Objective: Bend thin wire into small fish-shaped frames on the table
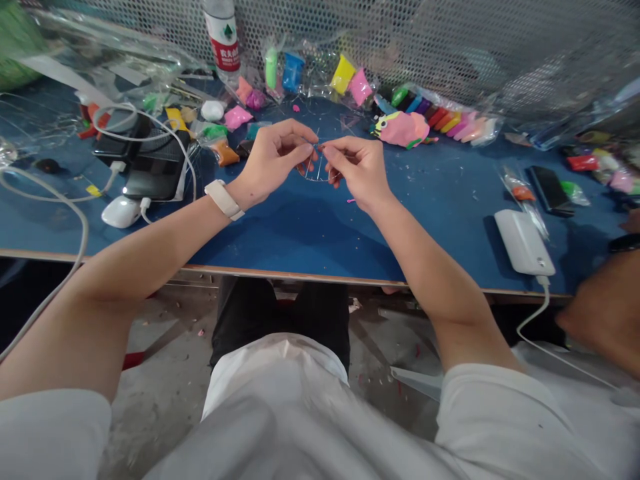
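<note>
My left hand (280,153), with a white band on its wrist, is closed, thumb against fingers, on the left side of a thin see-through piece with pale lines and a curved lower edge (316,179). On its right side my right hand (361,167) pinches the same piece. What it is exactly is too fine to make out. Both hands are held close together over the blue table (300,240). Just below the right hand lies a tiny pink bit (351,201). Beyond that hand rests a pink clay figure (404,129) with a yellow front and a round eye.
Coloured clay packets (447,120) and a water bottle (223,40) line the mesh panel (450,47). Black power banks (157,163) with white cables sit left. To the right are a white power bank (524,241), a black phone (550,190) and another person's arm (605,307).
</note>
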{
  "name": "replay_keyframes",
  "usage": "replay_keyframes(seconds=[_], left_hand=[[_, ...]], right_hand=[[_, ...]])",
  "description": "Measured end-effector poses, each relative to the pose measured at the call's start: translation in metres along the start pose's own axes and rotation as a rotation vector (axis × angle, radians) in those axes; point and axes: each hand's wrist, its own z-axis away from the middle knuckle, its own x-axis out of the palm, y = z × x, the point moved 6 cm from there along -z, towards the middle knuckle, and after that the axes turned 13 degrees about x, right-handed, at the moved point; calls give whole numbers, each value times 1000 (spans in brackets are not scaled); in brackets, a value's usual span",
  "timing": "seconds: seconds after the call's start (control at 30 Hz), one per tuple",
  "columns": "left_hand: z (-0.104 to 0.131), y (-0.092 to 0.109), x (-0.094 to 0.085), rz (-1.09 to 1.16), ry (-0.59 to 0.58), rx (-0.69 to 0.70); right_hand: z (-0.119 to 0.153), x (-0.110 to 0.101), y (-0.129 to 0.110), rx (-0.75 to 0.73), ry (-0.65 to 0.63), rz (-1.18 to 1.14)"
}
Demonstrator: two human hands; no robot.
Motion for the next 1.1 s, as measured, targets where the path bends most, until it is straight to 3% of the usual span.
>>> replay_keyframes(seconds=[0.3,0.5,0.7,1.1], left_hand=[[0,-1,-2,-8,8,-12],[1,4,2,56,-15,36],[4,8,3,-36,-47,-15],[5,6,1,-143,-103,30]], right_hand=[[-9,-8,-4,-227,-18,277],[4,-1,-18,-303,47,393],[7,2,-23,-273,48,408],[-1,1,-14,-199,24,379]])
